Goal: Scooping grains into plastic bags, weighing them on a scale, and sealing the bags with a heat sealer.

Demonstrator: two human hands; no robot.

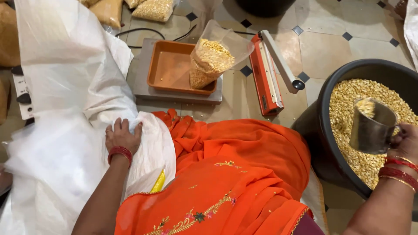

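Orange cloth (226, 182): embroidered, draped over the person's lap at the near edge of the floor (331, 48); gold and coloured stitching near the bottom.

Left hand (123, 135): fingers curled down, pressed onto a fold of the white sack (65, 113), gripping the fabric just beside the orange cloth. Red bangle on the wrist.

White sack: large, woven, crumpled, spread over the left side of the floor from the near edge to the far edge. A yellow strip (159, 182) shows under its near fold.

Right hand (405, 140): closed around the handle of a metal cup (372, 127), at the right edge. Red and gold bangles on the wrist.

Metal cup: tilted, partly filled with yellow grain, held above the black tub (320, 109).

Black tub: round, on the floor at the right, holding a deep layer of yellow grain (352, 100).

Heat sealer (266, 74): orange base, grey arm raised, on the floor between the tub and the tray.

Orange tray (170, 69): shallow, rectangular, resting on a grey scale (143, 87). A clear bag (213, 54) stands in the tray's right end, mouth open, about half full of the same grain.

Filled bags (152, 8): several, sealed, lying at the far edge of the floor, left of centre.

Floor: beige tiles with small dark diamond insets.
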